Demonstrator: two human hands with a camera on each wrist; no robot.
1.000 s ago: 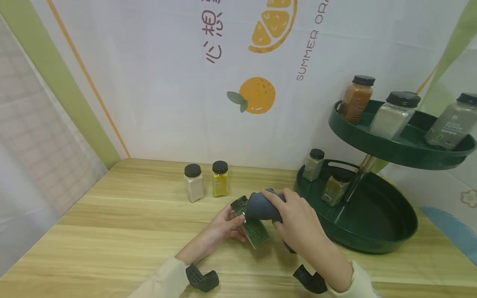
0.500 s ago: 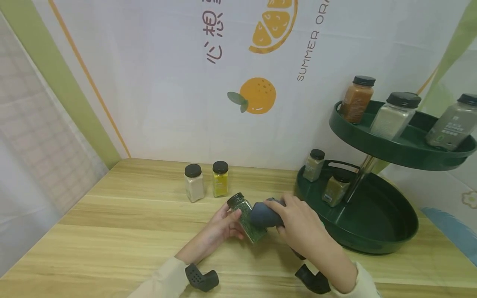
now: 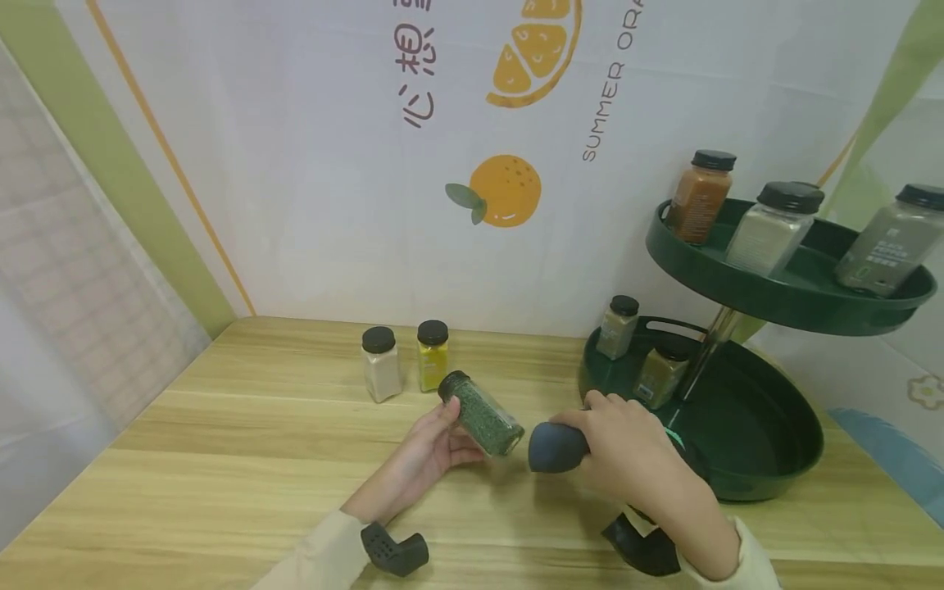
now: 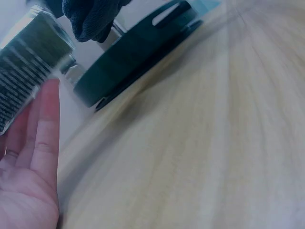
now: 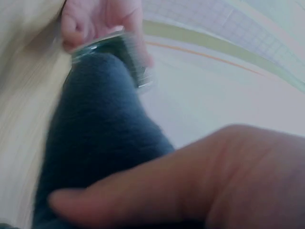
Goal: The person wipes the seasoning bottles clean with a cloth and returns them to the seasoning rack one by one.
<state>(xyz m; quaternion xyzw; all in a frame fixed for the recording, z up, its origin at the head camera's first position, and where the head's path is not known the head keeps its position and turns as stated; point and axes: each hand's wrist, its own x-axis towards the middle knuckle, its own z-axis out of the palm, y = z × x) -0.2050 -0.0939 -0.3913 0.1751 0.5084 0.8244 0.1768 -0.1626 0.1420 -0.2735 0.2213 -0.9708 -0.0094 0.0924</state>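
A jar of green flakes point(image 3: 483, 414) is held above the table point(image 3: 221, 442), to the left of the green stand point(image 3: 748, 414), gripped between the thumb and fingers of the left hand point(image 3: 428, 451). It is tilted, with its black cap point(image 3: 453, 383) raised away from the stand and its base lowered toward it. A dark blue cloth point(image 3: 558, 448) is held bunched in the right hand point(image 3: 627, 447), between jar and stand; in the head view a narrow gap is left between cloth and jar. The jar is judged light, stiff and smooth, likely slippery, and breakable if glass; it is best taken by its flat sides, just below the cap. The cloth is judged soft and easily squeezed. Farther left of the stand, a white jar point(image 3: 383, 373) and a yellow jar point(image 3: 433, 360) are stood near the table's back edge. Room for moving is offered in front of them; the stand's lower rim point(image 3: 737, 485) is best avoided by the right wrist.
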